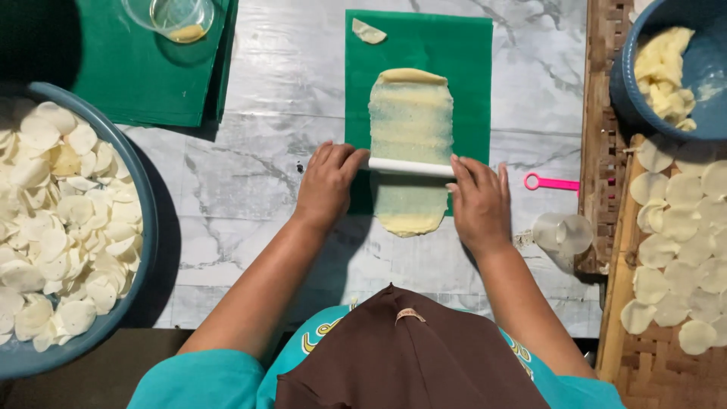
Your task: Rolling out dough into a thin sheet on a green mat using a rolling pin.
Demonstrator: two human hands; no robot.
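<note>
Short teal sleeves, bare forearms; left hand (327,184) and right hand (479,203) ungloved. Brown head covering, small tag on top.
</note>
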